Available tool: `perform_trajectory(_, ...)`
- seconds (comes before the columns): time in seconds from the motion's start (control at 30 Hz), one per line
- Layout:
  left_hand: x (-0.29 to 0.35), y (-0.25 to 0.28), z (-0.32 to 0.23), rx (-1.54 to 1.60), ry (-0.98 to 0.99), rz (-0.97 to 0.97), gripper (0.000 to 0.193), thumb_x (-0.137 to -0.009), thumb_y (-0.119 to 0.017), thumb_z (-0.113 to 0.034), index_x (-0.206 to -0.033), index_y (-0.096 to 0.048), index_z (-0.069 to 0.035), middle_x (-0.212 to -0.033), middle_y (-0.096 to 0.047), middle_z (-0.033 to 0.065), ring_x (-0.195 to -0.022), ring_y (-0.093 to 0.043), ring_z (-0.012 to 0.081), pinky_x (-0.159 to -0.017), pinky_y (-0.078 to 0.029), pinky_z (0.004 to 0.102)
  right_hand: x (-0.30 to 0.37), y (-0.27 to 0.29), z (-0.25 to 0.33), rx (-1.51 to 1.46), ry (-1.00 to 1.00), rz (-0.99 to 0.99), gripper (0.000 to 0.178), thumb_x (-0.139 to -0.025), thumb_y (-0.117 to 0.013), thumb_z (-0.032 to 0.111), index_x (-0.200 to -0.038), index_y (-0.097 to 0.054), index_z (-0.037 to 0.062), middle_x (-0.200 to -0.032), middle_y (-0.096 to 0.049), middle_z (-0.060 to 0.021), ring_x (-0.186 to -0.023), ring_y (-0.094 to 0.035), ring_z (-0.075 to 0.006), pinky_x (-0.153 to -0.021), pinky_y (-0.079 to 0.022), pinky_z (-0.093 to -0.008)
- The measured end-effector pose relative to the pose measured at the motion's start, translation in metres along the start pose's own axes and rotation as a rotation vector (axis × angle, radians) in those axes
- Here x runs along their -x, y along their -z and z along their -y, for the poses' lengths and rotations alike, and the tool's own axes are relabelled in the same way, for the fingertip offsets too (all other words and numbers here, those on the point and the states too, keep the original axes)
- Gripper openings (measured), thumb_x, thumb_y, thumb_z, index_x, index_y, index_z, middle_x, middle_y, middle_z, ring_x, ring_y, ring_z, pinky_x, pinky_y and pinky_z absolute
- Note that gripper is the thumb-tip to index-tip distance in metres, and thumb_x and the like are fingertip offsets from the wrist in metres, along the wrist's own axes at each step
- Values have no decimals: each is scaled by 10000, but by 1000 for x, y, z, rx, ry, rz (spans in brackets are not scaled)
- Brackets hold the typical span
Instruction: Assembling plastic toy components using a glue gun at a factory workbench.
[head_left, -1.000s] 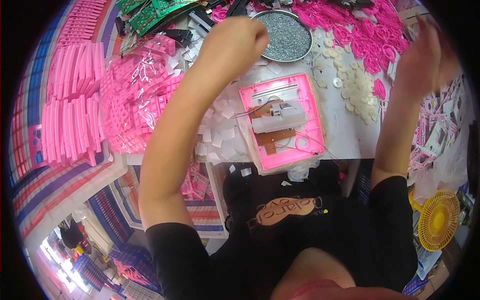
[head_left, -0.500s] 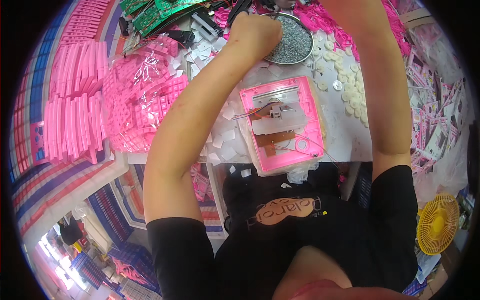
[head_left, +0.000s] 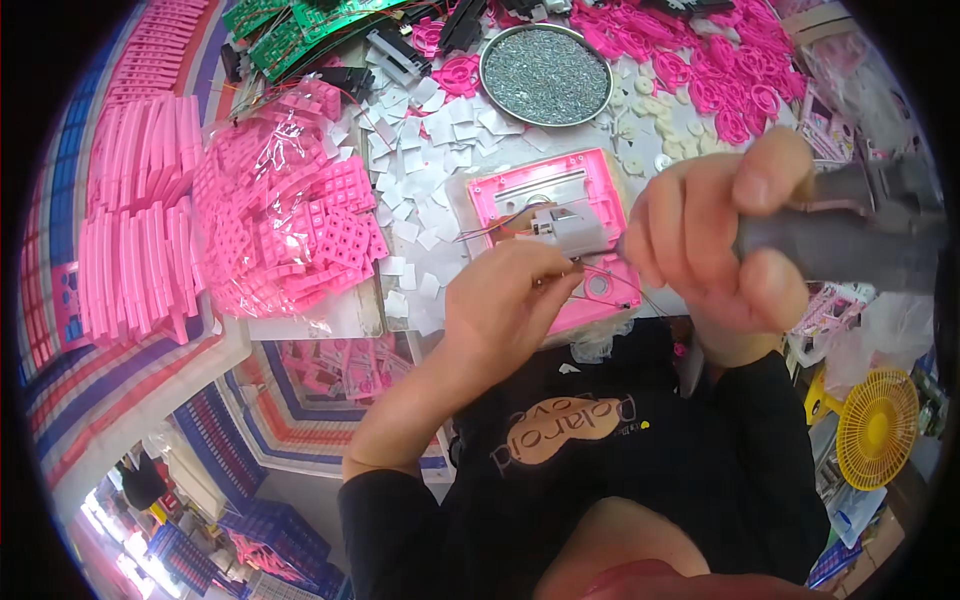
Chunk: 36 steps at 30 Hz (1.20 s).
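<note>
My right hand (head_left: 705,225) is wrapped round a grey power screwdriver (head_left: 835,235), which lies level, its narrow end pointing left toward the pink plastic casing (head_left: 605,185). Inside the casing sits a pale grey mechanism (head_left: 575,232) with thin wires. My left hand (head_left: 505,300) reaches over the casing's lower left part, thumb and fingertips pinched close to the mechanism. Whatever lies in that pinch is too small to make out. Beyond the casing stands a round metal dish (head_left: 484,85) full of small screws (head_left: 545,75).
White paper squares (head_left: 425,215) are scattered left of the casing. Farther left are a clear bag of pink keypads (head_left: 285,220) and stacked pink strips (head_left: 140,270). Green circuit boards (head_left: 300,40), pink rings (head_left: 735,75) and cream round parts (head_left: 640,125) lie at the back. A yellow fan (head_left: 878,430) stands right.
My left hand has come back from the screw dish to the casing. My right hand, raised and out of view before, has come down with the screwdriver in it.
</note>
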<state>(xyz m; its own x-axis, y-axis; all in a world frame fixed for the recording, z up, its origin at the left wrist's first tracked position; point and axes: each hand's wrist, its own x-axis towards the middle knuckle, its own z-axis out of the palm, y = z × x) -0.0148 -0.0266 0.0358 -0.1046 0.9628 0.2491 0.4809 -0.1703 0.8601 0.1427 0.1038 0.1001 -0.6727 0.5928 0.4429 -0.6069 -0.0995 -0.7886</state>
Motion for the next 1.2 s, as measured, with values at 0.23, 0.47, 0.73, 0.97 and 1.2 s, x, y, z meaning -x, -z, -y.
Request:
perform_trajectory(0.23, 0, -4, 6, -91, -261, -113, 279, -767, -812, -50, -988, -644, -79, -859, -686, 67, -747, -677, 261, -638, -540, 353, -1, -11, -1, 9, -3, 78, 310, -942, -704, 255, -1142, -495, 141, -602, -500, 36, -519, -473, -104, -507, -449, -276)
perform_trajectory(0.47, -6, 2, 9, -147, -366, -31, 348, -758, -796, -17, -1034, -590, -63, -846, -659, 77, -719, -660, 277, -613, -535, 370, 6, -18, -8, 84, -48, 32, 330, -924, -717, 269, -1128, -496, 135, -610, -508, 5, -518, -469, -121, -522, -433, -293)
perform_trajectory(0.73, -9, 5, 10, -166, -420, -20, 330, -761, -785, -18, -1021, -582, -39, -846, -638, 84, -723, -652, 276, -601, -526, 364, 5, -19, -4, 125, -87, -17, 319, -932, -701, 263, -1115, -478, 127, -623, -494, 7, -540, -464, -116, -514, -417, -295)
perform_trajectory(0.97, -11, 8, 5, -229, -292, -43, 496, -691, -845, -188, -1097, -595, -54, -968, -625, 97, -865, -618, 304, -763, -480, 452, 9, -17, -12, 188, -72, -49, 319, -941, -681, 249, -1126, -457, 117, -620, -468, 5, -557, -457, -126, -536, -427, -303)
perform_trajectory(1.2, 6, 2, 43, -554, -211, -74, 623, -629, -881, -333, -1174, -643, -151, -1074, -616, 0, -998, -567, 210, -893, -296, 445, 2, 3, -39, 239, 39, -47, 321, -953, -655, 224, -1163, -458, 81, -628, -468, -10, -572, -451, -126, -554, -449, -311)
